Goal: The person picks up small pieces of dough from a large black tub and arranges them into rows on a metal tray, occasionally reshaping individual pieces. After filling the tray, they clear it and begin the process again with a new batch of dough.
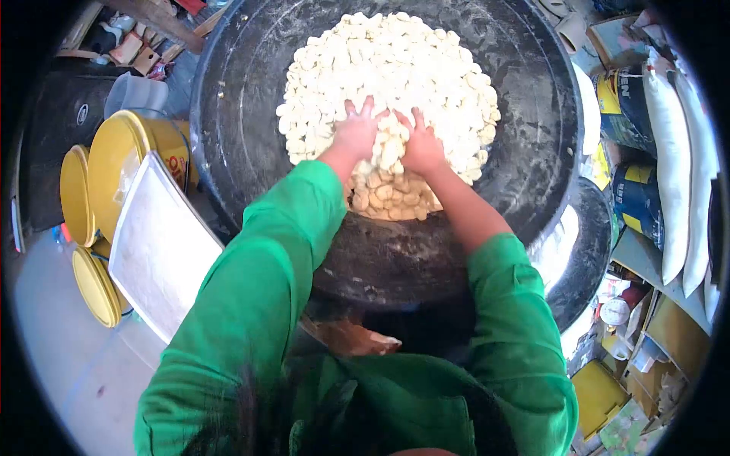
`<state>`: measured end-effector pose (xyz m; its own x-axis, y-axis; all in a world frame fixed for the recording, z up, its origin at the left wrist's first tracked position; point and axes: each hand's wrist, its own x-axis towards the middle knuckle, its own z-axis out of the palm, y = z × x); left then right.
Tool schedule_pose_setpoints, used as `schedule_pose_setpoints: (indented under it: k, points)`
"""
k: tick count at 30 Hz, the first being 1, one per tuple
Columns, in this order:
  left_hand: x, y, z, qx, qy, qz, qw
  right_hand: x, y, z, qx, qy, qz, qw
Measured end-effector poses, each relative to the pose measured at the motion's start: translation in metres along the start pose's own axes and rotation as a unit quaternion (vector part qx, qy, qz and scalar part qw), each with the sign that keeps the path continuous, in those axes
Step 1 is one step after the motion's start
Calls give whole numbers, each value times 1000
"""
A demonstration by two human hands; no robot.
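A wide heap of small, pale, rounded pieces (395,64) that look like dough lies in a large round black basin (243,99). Both of my hands are in the near part of the heap, side by side. My left hand (356,137) has its fingers spread and pointing away from me. Close to its right, my right hand (423,148) also has its fingers apart. A clump of the pieces sits between the two palms, touching both hands. Below the hands, the nearest pieces lie in shadow and look browner. The undersides of my hands are hidden.
Yellow lidded buckets (114,178) and a white board (163,243) stand left of the basin. On the right are a second black basin (589,243), dark blue-and-yellow sacks (637,197), long white bags (669,167) and a yellow container (597,395).
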<state>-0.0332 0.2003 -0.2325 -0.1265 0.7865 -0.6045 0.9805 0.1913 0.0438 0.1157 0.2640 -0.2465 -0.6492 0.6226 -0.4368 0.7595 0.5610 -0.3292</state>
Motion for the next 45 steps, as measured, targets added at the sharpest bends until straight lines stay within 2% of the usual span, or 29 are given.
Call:
schedule_pose_setpoints:
  k: [1,2,3,4,5,6,8,10,12,13,15,17,19,21,24,26,28,29,30,32,34,35,36,38,39,40,42,44,45]
  points:
    - [19,-4,19,-70,52,4,996,3,2,6,4,84,-8,996]
    - [27,-10,21,-135,113,5,984,4,3,10,4,93,-13,996]
    - [21,-9,9,-129,128,1,983,8,5,10,102,126,-20,987]
    - [11,-7,-3,-213,131,6,968,11,3,4,202,155,-30,967]
    - [-1,-7,-14,-295,130,12,947,15,3,-3,273,124,-3,954]
    - [-15,-12,-30,-290,139,8,947,9,-2,-19,274,130,-13,953]
    - [-51,-18,-66,-377,144,65,913,-14,-16,-50,418,127,-61,897]
    - [-85,-30,-107,-378,156,73,910,-30,-39,-90,420,133,-93,893]
    - [-134,-39,-151,-456,139,140,868,-62,-69,-148,444,104,-139,879]
    - [-157,-46,-164,-464,169,158,855,-77,-85,-171,434,117,-188,874]
    - [-217,-56,-186,-481,243,179,823,-113,-125,-211,419,110,-222,873]
    - [-296,-57,-202,-548,252,178,778,-156,-170,-243,407,96,-256,872]
    - [-357,-63,-187,-567,274,164,759,-200,-215,-257,411,16,-265,872]
    - [-413,-72,-168,-641,290,151,694,-224,-251,-242,399,-6,-306,864]
    - [-460,-88,-98,-680,322,82,653,-241,-296,-195,418,-76,-363,829]
    - [-478,-93,-46,-667,314,5,676,-250,-316,-159,371,-134,-359,846]
    - [-483,-96,10,-497,309,-133,799,-207,-318,-75,222,-140,-377,888]
    - [-471,-103,53,-460,289,-168,823,-216,-318,-45,62,-43,-373,925]
    - [-490,-87,49,-401,257,-211,854,-267,-335,-72,-29,-65,-306,950]
    - [-507,-88,62,-418,283,-144,851,-264,-335,-59,-50,-52,-327,942]
    - [-519,-91,73,-434,318,-130,833,-265,-330,-71,-40,-101,-351,930]
    - [-524,-96,77,-441,353,-112,817,-247,-317,-74,-9,-125,-413,902]
    - [-528,-104,79,-446,354,-115,814,-255,-325,-108,-5,-200,-396,896]
    - [-533,-123,78,-514,340,-110,779,-226,-325,-121,39,-161,-381,910]
    - [-535,-128,74,-540,337,-149,756,-226,-334,-123,55,-135,-370,918]
    - [-529,-139,79,-543,336,-150,755,-226,-344,-125,71,-107,-359,924]
    - [-516,-158,93,-561,402,-185,699,-211,-358,-91,42,-103,-360,926]
    - [-504,-160,91,-520,420,-223,709,-209,-381,-48,89,-36,-348,933]
    - [-484,-168,107,-501,466,-176,708,-217,-393,-37,14,-41,-372,927]
